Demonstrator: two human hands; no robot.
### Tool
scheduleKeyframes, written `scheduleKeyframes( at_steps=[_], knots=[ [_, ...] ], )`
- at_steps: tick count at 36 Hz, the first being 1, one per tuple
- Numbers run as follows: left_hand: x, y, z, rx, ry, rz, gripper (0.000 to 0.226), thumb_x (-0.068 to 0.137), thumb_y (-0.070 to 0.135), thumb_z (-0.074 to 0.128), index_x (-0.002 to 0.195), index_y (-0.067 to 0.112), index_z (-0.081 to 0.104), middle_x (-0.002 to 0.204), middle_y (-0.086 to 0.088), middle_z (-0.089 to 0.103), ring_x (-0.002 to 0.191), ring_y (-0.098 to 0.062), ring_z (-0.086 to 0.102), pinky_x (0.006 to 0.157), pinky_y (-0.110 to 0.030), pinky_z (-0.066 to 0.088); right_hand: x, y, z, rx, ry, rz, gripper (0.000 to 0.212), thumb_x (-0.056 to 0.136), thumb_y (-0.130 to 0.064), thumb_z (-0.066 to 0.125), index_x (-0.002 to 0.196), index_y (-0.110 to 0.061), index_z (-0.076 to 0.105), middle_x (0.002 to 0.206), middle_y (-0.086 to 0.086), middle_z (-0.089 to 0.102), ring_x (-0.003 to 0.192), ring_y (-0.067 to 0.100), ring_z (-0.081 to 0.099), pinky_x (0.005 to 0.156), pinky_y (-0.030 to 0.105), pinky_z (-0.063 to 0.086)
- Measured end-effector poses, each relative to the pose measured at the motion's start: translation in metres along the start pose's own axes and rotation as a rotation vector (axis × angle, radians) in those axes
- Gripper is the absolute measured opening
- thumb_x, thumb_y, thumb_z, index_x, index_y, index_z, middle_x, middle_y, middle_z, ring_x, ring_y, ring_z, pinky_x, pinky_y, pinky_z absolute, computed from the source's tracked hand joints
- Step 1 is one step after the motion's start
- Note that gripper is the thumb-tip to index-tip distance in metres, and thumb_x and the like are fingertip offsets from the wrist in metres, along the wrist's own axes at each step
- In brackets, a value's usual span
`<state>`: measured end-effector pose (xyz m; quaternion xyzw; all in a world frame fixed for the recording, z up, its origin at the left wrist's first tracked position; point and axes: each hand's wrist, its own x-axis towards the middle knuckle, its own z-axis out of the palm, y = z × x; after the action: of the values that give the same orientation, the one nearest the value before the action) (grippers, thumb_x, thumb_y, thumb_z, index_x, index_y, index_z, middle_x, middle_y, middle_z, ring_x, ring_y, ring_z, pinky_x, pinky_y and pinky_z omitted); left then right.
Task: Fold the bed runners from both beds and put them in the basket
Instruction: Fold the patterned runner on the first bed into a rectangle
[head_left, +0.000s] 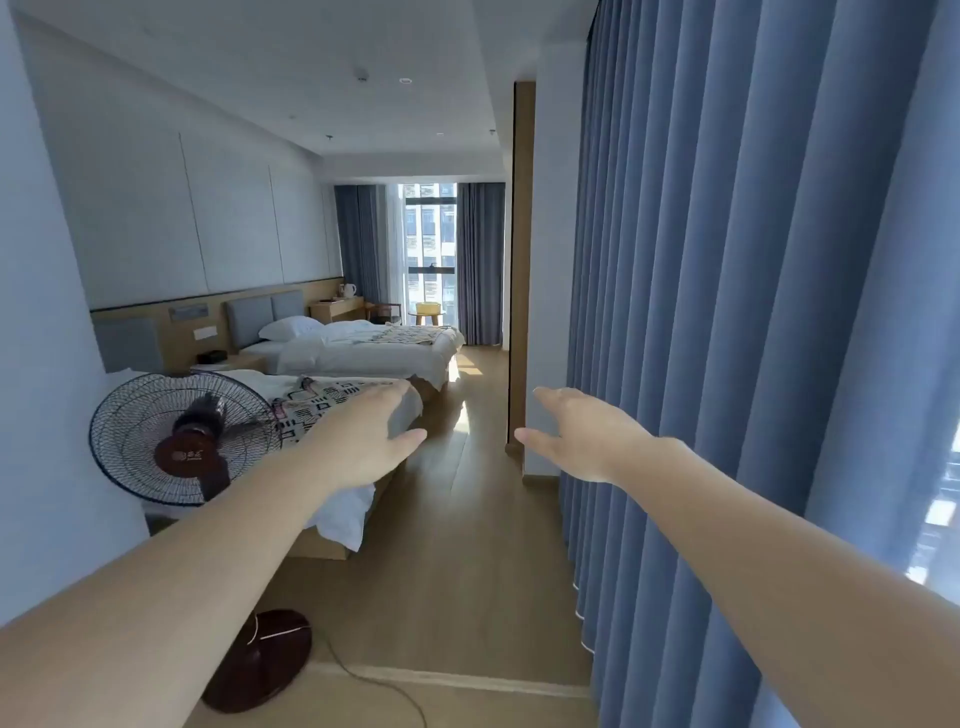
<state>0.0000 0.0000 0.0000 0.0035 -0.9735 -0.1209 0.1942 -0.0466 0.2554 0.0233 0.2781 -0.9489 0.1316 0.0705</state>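
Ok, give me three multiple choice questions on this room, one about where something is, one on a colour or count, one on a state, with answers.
1. Where does the standing fan stand?
A. by the near bed's foot
B. beside the far window
C. behind the curtain

2. How many beds carry a bed runner?
A. none
B. one
C. two

3. What are the hands doing?
A. both empty, fingers spread
B. folding a runner
C. carrying a basket

Answers:
1 A, its cage overlaps the near bed.
2 C, the patterned near runner and the far runner both lie flat.
3 A, left hand and right hand reach forward holding nothing.
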Motion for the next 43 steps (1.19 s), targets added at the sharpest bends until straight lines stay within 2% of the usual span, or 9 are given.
scheduleKeyframes(
  at_steps=[6, 11, 16, 19, 21, 27, 33, 38, 43],
  knots=[
    [0.044, -0.034, 0.013, -0.036, -0.016, 0.001, 0.074, 0.093, 0.048, 0.049, 0.151, 0.021, 0.014, 0.156, 0.002, 0.025, 0.141, -0.017, 0.028, 0.114, -0.034, 0.026, 0.054, -0.001, 0.016, -0.027, 0.029, 0.052, 0.065, 0.096, -0.054, 0.041, 0.151, -0.028, 0.020, 0.155, 0.001, 0.032, 0.136, 0.027, 0.041, 0.104, 0.037, 0.041],
    [0.085, -0.080, 0.028, -0.023, -0.038, 0.020, 0.074, 0.091, 0.053, 0.047, 0.152, 0.025, 0.014, 0.156, 0.003, 0.024, 0.141, -0.019, 0.028, 0.114, -0.038, 0.028, 0.107, -0.007, 0.032, -0.059, 0.038, 0.083, 0.068, 0.095, -0.055, 0.041, 0.152, -0.027, 0.018, 0.157, 0.001, 0.028, 0.139, 0.027, 0.037, 0.106, 0.038, 0.039],
    [0.115, -0.115, 0.042, -0.038, -0.066, 0.017, 0.072, 0.093, 0.047, 0.049, 0.151, 0.023, 0.016, 0.156, 0.002, 0.024, 0.141, -0.019, 0.028, 0.113, -0.037, 0.027, 0.148, -0.014, 0.055, -0.076, 0.019, 0.106, 0.068, 0.095, -0.054, 0.041, 0.153, -0.025, 0.019, 0.157, 0.003, 0.029, 0.138, 0.027, 0.038, 0.106, 0.039, 0.038],
    [0.126, -0.133, 0.054, -0.072, -0.080, 0.022, 0.066, 0.093, 0.040, 0.052, 0.148, 0.017, 0.024, 0.146, -0.007, 0.042, 0.130, -0.024, 0.042, 0.103, -0.035, 0.035, 0.170, -0.014, 0.069, -0.090, -0.017, 0.113, 0.069, 0.096, -0.054, 0.040, 0.153, -0.023, 0.018, 0.157, 0.005, 0.029, 0.138, 0.028, 0.037, 0.106, 0.040, 0.038],
    [0.133, -0.144, 0.065, -0.077, -0.101, 0.011, 0.068, 0.093, 0.040, 0.052, 0.149, 0.018, 0.021, 0.137, -0.011, 0.050, 0.122, -0.026, 0.049, 0.098, -0.036, 0.039, 0.184, -0.012, 0.079, -0.090, -0.047, 0.118, 0.070, 0.096, -0.054, 0.040, 0.153, -0.021, 0.017, 0.156, 0.006, 0.029, 0.139, 0.028, 0.035, 0.107, 0.040, 0.036],
    [0.160, -0.173, 0.104, -0.094, -0.155, -0.020, 0.070, 0.094, 0.040, 0.052, 0.151, 0.019, 0.017, 0.154, -0.003, 0.029, 0.139, -0.022, 0.032, 0.110, -0.035, 0.028, 0.226, 0.003, 0.114, -0.097, -0.118, 0.114, 0.069, 0.097, -0.053, 0.039, 0.153, -0.019, 0.018, 0.155, 0.007, 0.032, 0.138, 0.029, 0.035, 0.107, 0.042, 0.036],
    [0.197, -0.190, 0.144, -0.056, -0.185, -0.052, 0.069, 0.094, 0.042, 0.051, 0.151, 0.020, 0.020, 0.154, -0.003, 0.030, 0.138, -0.024, 0.033, 0.108, -0.034, 0.028, 0.278, 0.036, 0.151, -0.082, -0.161, 0.099, 0.064, 0.097, -0.052, 0.040, 0.148, -0.017, 0.028, 0.150, 0.010, 0.037, 0.132, 0.031, 0.042, 0.102, 0.043, 0.040],
    [0.248, -0.198, 0.183, -0.053, -0.204, -0.094, 0.069, 0.093, 0.047, 0.049, 0.151, 0.022, 0.020, 0.151, 0.000, 0.035, 0.136, -0.022, 0.036, 0.111, -0.042, 0.030, 0.337, 0.076, 0.179, -0.048, -0.177, 0.073, 0.067, 0.097, -0.052, 0.042, 0.152, -0.020, 0.021, 0.156, 0.006, 0.029, 0.139, 0.029, 0.033, 0.107, 0.042, 0.035],
    [0.309, -0.198, 0.222, -0.078, -0.229, -0.132, 0.068, 0.096, 0.041, 0.048, 0.151, 0.017, 0.018, 0.154, -0.001, 0.030, 0.138, -0.019, 0.032, 0.108, -0.028, 0.025, 0.405, 0.119, 0.194, -0.025, -0.209, 0.042, 0.068, 0.097, -0.054, 0.041, 0.152, -0.019, 0.023, 0.156, 0.006, 0.030, 0.138, 0.029, 0.035, 0.107, 0.043, 0.037]
  ],
)
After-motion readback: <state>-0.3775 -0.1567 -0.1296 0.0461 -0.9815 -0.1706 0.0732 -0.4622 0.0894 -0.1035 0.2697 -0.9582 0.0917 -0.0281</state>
